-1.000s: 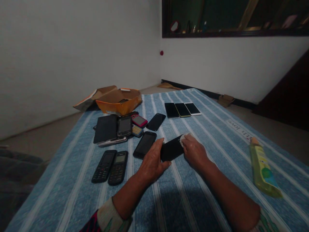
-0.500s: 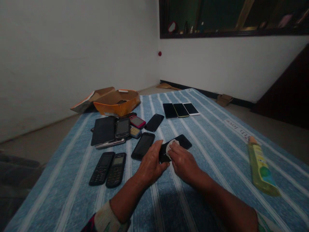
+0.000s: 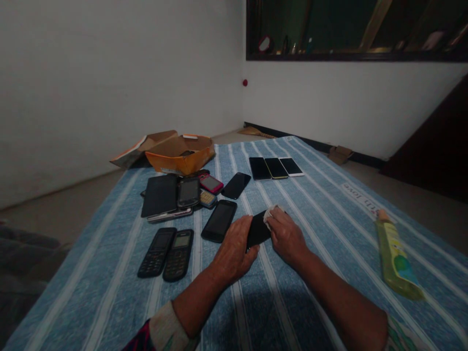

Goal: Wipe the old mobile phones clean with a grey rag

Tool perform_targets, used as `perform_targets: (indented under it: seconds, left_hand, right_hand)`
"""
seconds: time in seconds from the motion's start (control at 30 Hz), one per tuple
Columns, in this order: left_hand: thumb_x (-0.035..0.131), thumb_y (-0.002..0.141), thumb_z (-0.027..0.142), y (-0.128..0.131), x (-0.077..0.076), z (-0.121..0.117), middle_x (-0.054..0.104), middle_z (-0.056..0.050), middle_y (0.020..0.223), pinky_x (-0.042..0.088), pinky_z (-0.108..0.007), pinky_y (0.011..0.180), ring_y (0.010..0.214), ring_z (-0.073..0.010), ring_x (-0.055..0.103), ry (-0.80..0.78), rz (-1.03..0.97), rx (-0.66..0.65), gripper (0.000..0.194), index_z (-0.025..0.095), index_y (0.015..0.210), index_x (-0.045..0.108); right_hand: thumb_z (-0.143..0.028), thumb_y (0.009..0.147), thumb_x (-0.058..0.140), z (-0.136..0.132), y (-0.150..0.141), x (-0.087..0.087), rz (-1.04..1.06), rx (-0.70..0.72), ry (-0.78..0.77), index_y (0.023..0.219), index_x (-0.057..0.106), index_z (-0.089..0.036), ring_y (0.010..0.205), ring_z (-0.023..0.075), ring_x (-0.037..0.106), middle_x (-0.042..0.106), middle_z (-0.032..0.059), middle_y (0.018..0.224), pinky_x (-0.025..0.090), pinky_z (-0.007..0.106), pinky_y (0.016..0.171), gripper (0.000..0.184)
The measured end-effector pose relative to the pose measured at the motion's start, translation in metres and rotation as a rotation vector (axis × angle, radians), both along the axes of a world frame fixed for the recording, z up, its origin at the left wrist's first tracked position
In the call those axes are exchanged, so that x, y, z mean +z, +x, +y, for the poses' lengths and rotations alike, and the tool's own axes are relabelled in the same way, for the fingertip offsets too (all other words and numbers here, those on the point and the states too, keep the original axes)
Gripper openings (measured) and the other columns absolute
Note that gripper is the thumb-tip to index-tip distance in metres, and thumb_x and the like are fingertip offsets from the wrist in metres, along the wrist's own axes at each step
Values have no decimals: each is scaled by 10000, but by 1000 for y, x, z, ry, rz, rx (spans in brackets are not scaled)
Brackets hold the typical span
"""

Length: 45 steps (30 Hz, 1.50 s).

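A black smartphone (image 3: pixel 258 230) lies at a slant on the striped cloth, its near-left end gripped between the thumb and fingers of my left hand (image 3: pixel 236 248). Bunched in my right hand (image 3: pixel 287 236) is a whitish cloth (image 3: pixel 270 214), pressed on the phone's far-right end, which the hand partly hides. Just left of my left hand rests another dark smartphone (image 3: pixel 219 220). Two black keypad phones (image 3: pixel 178 256) sit side by side farther left. Beyond them is a pile of old phones with a dark flat tablet-like device (image 3: pixel 158 195) on it.
Three smartphones (image 3: pixel 277 168) lie in a row at the back, with a single black one (image 3: pixel 236 185) nearer. An open orange cardboard box (image 3: pixel 183 158) stands at the far left. On the right a bottle of yellow-green liquid (image 3: pixel 397 258) lies on the striped tablecloth (image 3: pixel 329 234).
My right hand has slid the cloth along the phone toward its far-right end, baring the middle of the phone. My left hand keeps its hold. The view has shifted slightly.
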<state>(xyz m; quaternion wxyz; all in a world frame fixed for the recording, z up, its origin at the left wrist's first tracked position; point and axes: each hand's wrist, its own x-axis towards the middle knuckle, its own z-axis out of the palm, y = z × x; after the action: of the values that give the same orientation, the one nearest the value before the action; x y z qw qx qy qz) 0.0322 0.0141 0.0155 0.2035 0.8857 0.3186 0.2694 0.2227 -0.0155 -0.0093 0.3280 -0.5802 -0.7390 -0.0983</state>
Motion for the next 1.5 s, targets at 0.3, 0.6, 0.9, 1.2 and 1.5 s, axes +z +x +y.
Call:
perform_targets:
  seconds: [0.3,0.6,0.9,1.2,1.5]
  left_hand:
    - [525,813,205,2,2,0,523,-167,1345,393,-566,1077,1273,-324,476,16,-16,7,623,160,1406,341]
    - [544,810,216,2,1,0,525,-165,1354,399,-572,1069,1275,-328,480,-10,-25,20,638,174,1415,345]
    - [620,723,195,-3,2,4,399,-196,1488,311,-560,1150,1394,-346,369,-159,-78,84,800,138,1452,297]
    - [551,713,113,-4,4,5,453,-148,1468,306,-527,1167,1381,-306,405,-210,-209,68,748,155,1435,358]
    - [576,737,176,-1,-1,6,466,-185,1448,331,-545,1150,1366,-337,418,-137,-166,81,696,137,1408,395]
  right_hand:
    - [-19,819,464,-6,-19,2,-44,81,-21,1083,656,-94,1268,307,509,620,204,1246,437,470,1057,334]
    - [-1,820,464,9,3,7,41,2,-85,1053,689,-161,1257,278,519,644,159,1215,426,488,1060,362]
    - [2,850,447,8,-15,10,46,170,-93,1097,665,-152,1302,269,489,633,152,1240,409,474,1084,364]
    - [-46,881,478,6,-38,25,40,388,-164,1162,626,-173,1351,238,427,600,129,1289,392,425,1103,342]
    - [-67,910,471,16,-29,22,16,245,-178,1186,605,-170,1247,239,501,634,120,1186,400,430,1079,324]
